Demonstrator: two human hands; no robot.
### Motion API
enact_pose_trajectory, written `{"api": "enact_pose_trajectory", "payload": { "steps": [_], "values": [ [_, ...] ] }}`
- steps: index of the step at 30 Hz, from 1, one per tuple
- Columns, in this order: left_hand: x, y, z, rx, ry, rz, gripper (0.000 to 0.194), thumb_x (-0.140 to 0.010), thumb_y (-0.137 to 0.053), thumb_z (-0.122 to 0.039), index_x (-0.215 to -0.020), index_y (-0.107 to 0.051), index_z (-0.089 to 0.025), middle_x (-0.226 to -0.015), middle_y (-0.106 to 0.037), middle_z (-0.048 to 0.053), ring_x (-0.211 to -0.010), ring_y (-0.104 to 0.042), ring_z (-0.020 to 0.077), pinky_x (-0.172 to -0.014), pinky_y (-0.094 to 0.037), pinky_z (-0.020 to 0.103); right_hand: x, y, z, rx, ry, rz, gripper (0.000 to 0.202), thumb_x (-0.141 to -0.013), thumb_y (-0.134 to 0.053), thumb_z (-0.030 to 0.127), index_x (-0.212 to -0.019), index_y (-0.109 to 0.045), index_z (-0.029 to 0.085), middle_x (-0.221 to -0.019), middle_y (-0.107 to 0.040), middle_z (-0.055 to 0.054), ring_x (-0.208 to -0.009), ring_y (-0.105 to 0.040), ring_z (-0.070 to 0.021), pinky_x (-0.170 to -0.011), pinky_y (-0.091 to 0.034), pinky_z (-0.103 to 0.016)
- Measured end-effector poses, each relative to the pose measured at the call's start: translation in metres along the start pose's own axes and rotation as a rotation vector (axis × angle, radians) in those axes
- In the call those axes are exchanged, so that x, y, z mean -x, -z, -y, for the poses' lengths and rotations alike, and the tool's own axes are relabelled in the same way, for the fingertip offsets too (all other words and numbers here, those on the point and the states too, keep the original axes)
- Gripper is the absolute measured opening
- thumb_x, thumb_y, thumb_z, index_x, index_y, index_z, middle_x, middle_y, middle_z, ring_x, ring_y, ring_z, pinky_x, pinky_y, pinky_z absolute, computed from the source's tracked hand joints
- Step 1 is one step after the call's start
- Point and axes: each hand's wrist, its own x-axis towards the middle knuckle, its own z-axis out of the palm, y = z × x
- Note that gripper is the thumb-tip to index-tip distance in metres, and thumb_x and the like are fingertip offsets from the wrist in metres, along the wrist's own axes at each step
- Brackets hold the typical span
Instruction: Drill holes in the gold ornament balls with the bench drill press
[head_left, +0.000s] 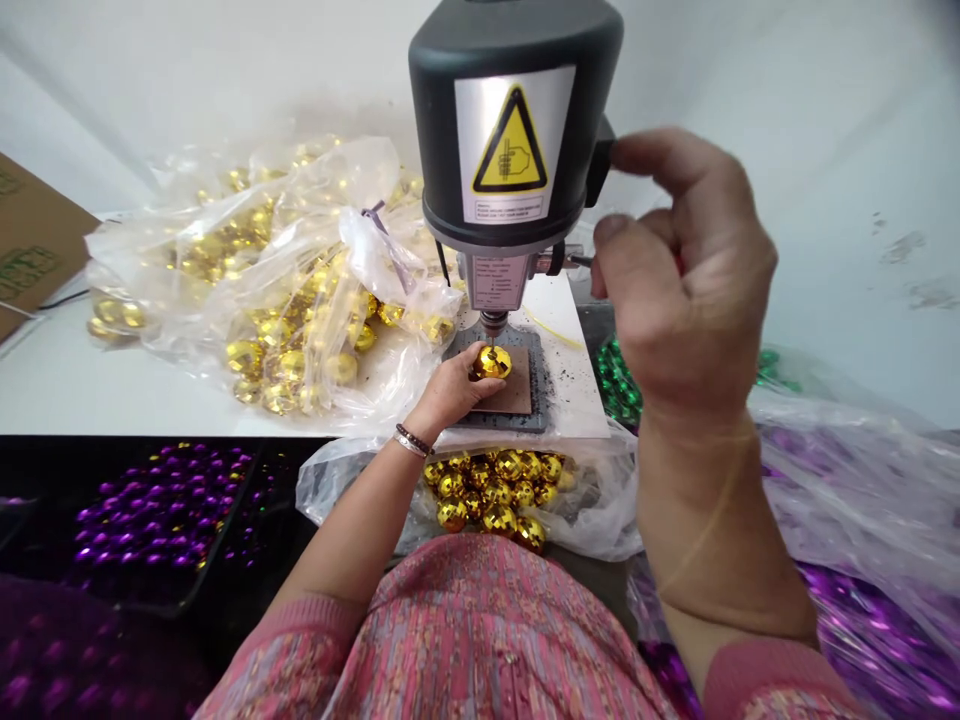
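My left hand (452, 385) grips a shiny gold faceted ball (493, 362) between thumb and fingers. The ball rests on a brown board (517, 395) on the base of a small drill press (517, 130), right under the chuck (493, 320), with the thin bit meeting its top. On the machine's right side, my right hand (682, 270) is curled at the end of a metal lever (576, 260). Its index finger reaches up to a black box (600, 160) on the housing. The lever's far end is hidden by the fingers.
Clear plastic bags of gold balls (281, 340) cover the white table's left. An open bag of gold balls (499, 490) lies at my lap. Purple balls (165, 510) sit lower left, purple bags (885, 620) lower right, green balls (619, 380) behind my right wrist. A cardboard box (37, 250) stands left.
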Motion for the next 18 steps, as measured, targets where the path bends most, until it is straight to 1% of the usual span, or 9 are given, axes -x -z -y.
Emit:
{"api": "enact_pose_trajectory", "payload": {
  "steps": [2,3,7,9,11,14,18],
  "values": [
    [-0.001,-0.001,0.002,0.000,-0.004,0.009,0.055,-0.082,-0.075,-0.029,-0.133,-0.065,-0.015,-0.106,-0.076,0.006,-0.091,-0.068,0.0202,-0.080,-0.052,0.027,0.013,0.000,-0.003,0.030,-0.006,0.006,0.038,-0.089,-0.053,0.012,-0.125,-0.064,0.018,-0.070,-0.054,0.009,-0.053,-0.041,0.0004,-0.060,-0.045,-0.017],
    [-0.001,-0.001,0.003,-0.004,-0.004,0.010,0.056,-0.081,-0.075,-0.029,-0.134,-0.064,-0.014,-0.106,-0.076,0.006,-0.091,-0.068,0.0207,-0.079,-0.052,0.028,0.018,0.000,-0.005,0.038,-0.006,0.004,0.037,-0.089,-0.054,0.012,-0.124,-0.064,0.019,-0.066,-0.050,0.010,-0.051,-0.039,-0.0002,-0.060,-0.045,-0.018],
    [-0.003,-0.004,0.006,-0.024,-0.002,-0.010,0.061,-0.081,-0.077,-0.031,-0.138,-0.062,-0.016,-0.108,-0.077,0.007,-0.093,-0.069,0.0219,-0.081,-0.053,0.029,0.028,-0.004,-0.011,0.040,-0.016,-0.021,0.029,-0.091,-0.056,0.016,-0.118,-0.063,0.025,-0.063,-0.046,0.009,-0.052,-0.035,-0.0011,-0.056,-0.040,-0.018],
    [-0.002,-0.005,0.007,-0.025,-0.008,-0.011,0.061,-0.081,-0.076,-0.031,-0.139,-0.062,-0.016,-0.109,-0.077,0.006,-0.094,-0.069,0.0221,-0.084,-0.054,0.030,0.031,-0.006,-0.014,0.041,-0.014,-0.043,0.026,-0.092,-0.059,0.019,-0.116,-0.063,0.027,-0.062,-0.043,0.008,-0.053,-0.034,-0.0015,-0.056,-0.040,-0.018],
    [-0.001,-0.004,0.006,-0.026,-0.006,-0.010,0.063,-0.082,-0.077,-0.031,-0.141,-0.061,-0.015,-0.112,-0.077,0.008,-0.097,-0.070,0.0232,-0.087,-0.054,0.031,0.034,-0.008,-0.017,0.050,0.023,-0.079,0.023,-0.091,-0.062,0.022,-0.113,-0.065,0.026,-0.062,-0.043,0.008,-0.053,-0.035,-0.0016,-0.056,-0.041,-0.018],
    [-0.001,-0.004,0.004,-0.031,0.019,-0.018,0.069,-0.081,-0.079,-0.031,-0.144,-0.059,-0.014,-0.117,-0.077,0.010,-0.103,-0.070,0.0252,-0.092,-0.053,0.032,0.039,-0.011,-0.023,0.080,0.099,-0.140,0.020,-0.092,-0.062,0.024,-0.111,-0.067,0.023,-0.063,-0.047,0.007,-0.053,-0.037,-0.0020,-0.055,-0.041,-0.018],
    [-0.002,-0.006,0.007,0.016,0.027,-0.010,0.072,-0.081,-0.079,-0.030,-0.147,-0.057,-0.015,-0.118,-0.077,0.010,-0.100,-0.071,0.0240,-0.089,-0.054,0.031,0.046,-0.014,-0.030,0.163,0.120,-0.184,0.021,-0.093,-0.059,0.031,-0.111,-0.067,0.022,-0.063,-0.049,0.006,-0.053,-0.038,-0.0042,-0.055,-0.043,-0.021]
  ]
}}
